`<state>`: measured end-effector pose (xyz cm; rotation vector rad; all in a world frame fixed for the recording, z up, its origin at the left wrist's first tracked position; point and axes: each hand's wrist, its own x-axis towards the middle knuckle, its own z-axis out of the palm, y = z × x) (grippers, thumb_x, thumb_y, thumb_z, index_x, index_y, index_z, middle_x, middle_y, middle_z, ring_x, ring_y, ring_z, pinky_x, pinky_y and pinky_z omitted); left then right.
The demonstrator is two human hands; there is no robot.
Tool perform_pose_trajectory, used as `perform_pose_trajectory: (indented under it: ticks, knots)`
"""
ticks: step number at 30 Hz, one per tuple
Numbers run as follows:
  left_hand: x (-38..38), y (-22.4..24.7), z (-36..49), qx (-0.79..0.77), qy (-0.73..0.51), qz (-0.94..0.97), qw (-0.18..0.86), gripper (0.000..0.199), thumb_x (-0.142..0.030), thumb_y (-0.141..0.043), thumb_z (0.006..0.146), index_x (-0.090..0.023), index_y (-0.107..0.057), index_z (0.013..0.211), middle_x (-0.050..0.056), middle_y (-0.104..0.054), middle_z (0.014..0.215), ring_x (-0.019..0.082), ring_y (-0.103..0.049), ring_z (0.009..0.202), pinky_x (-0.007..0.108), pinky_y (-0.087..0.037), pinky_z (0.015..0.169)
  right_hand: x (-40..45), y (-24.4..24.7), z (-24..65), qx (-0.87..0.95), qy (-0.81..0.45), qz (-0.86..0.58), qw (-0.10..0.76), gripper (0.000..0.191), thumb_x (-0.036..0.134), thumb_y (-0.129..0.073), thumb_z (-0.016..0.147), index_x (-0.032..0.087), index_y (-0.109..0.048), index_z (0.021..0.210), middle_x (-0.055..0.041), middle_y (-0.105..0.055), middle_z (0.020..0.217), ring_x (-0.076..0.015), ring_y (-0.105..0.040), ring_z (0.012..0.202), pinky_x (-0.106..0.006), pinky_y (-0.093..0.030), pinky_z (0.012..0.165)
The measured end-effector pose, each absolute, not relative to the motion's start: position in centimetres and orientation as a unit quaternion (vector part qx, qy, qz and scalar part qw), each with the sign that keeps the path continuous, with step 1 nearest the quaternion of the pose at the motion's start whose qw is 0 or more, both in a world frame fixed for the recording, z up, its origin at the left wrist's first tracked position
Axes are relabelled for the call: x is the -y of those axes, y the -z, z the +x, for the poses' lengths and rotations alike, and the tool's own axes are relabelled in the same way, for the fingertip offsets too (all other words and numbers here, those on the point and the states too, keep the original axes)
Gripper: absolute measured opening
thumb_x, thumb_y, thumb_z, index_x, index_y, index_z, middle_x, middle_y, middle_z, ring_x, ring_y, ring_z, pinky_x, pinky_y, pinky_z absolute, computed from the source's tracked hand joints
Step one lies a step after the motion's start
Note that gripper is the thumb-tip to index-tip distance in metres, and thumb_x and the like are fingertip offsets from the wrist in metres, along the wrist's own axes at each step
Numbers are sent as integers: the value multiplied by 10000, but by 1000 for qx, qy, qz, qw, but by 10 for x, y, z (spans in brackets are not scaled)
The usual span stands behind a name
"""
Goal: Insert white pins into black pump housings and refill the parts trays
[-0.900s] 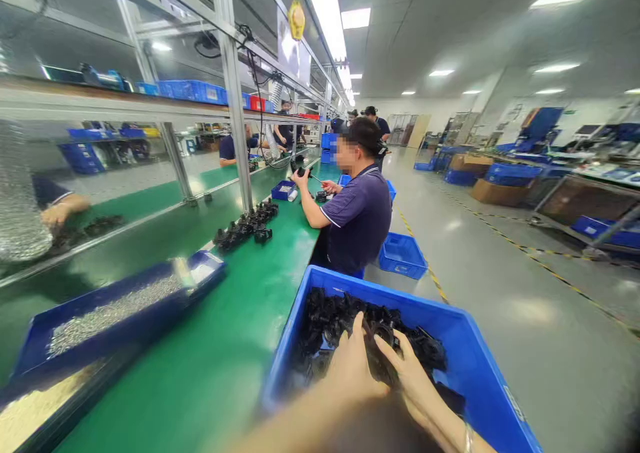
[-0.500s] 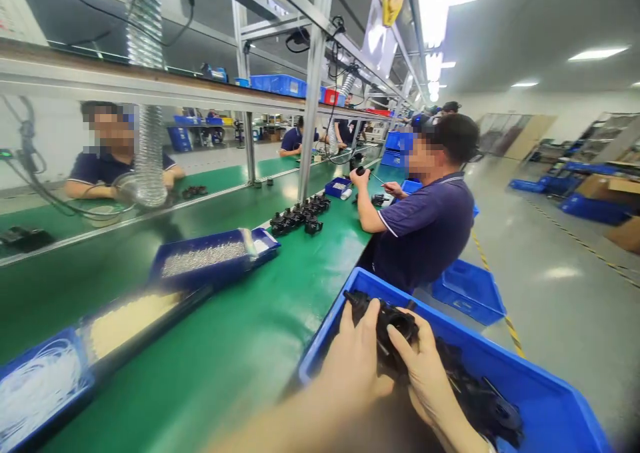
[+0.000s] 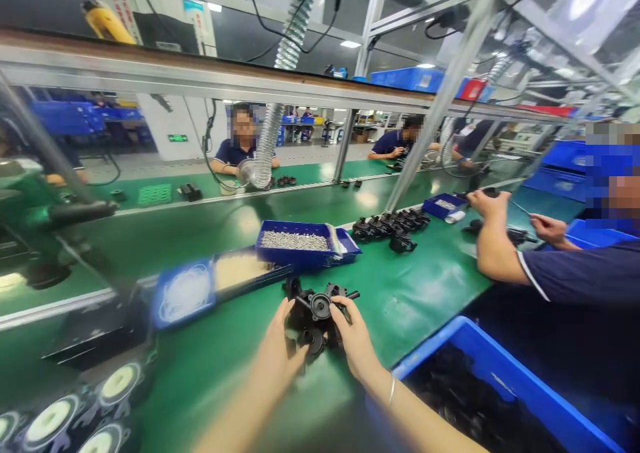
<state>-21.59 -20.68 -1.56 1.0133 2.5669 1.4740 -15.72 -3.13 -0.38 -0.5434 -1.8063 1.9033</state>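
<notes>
Both my hands hold a bunch of black plastic parts (image 3: 315, 309) just above the green bench (image 3: 240, 226). My left hand (image 3: 277, 356) grips the bunch from the left and my right hand (image 3: 354, 339) from the right. A blue bin (image 3: 493, 373) with more black parts stands at the lower right, beside my right forearm. Past my hands lie blue trays: one with small silver screws (image 3: 295, 243), one with pale pieces (image 3: 235, 269), one with white rings (image 3: 183, 293).
A co-worker's arms (image 3: 493, 239) work at the right, beside a row of black parts (image 3: 393, 225) and a small blue tray (image 3: 443, 205). Round white-centred parts (image 3: 117, 383) lie at the lower left. People sit across the bench behind a metal frame post (image 3: 435, 113).
My hands lifted the black parts out of the blue bin and carried them left over the green bench. My view swung left, toward the trays.
</notes>
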Motion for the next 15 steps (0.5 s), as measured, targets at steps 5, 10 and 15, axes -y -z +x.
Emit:
perform_pose_trajectory:
  ticks: [5,10,15]
  knots:
    - [226,24,-233,-855,-448,256,-48,846,-341,-610,844,-231,-86,1499,158,-291,1554,303,-313,1434,552,-352,1139,27,7,-174,615,-733,-204,207,332,500,-656,823,272,-563,1045,-6,-605,905,-162,-593,568,-300,-502,523]
    - [227,15,-225,-868,-385,306,-67,1023,-423,-731,739,-200,-92,1506,186,-189,1586,349,-128,1485,601,-278,1155,15,9,-179,610,-718,-232,242,353,509,-663,819,284,-548,1067,8,-568,904,-158,-606,583,-292,-496,546]
    - [214,-9,-225,-881,-303,362,-38,883,-399,-783,664,-284,-369,1435,100,-209,1602,409,-48,1481,707,-185,1131,5,9,-181,636,-696,-239,233,385,519,-655,817,285,-562,1107,-22,-575,1094,-140,-608,607,-308,-522,596]
